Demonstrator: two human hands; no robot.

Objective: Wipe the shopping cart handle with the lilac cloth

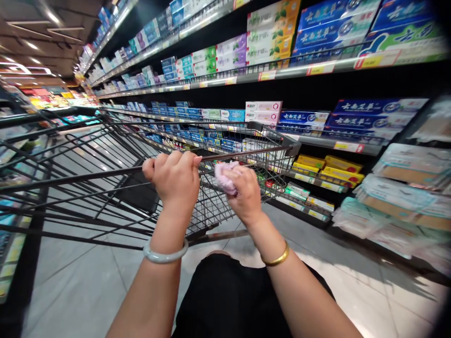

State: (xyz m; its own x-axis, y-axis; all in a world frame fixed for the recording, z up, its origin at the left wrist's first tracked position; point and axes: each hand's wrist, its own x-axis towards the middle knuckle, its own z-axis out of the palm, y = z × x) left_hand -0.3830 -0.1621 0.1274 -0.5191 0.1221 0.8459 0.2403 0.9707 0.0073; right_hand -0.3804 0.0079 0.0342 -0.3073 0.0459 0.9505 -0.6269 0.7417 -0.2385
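Note:
A black wire shopping cart (214,206) stands before me, seen from its side, with its top rail running across the view. My left hand (178,180), with a pale bangle (165,256) at the wrist, has its fingers wrapped over this rail. To its right, my right hand (245,190) is closed around a crumpled light purple cloth (227,177), right beside the rail. A gold bangle (276,255) circles that wrist. The part of the cart's basket that shows through the wires holds nothing I can make out.
Shelves of boxed goods (271,33) line the right side and run far back. Hanging packets (405,202) stick out at the right. Another shelf (14,249) edges the left. Grey floor tiles (81,277) show below the cart.

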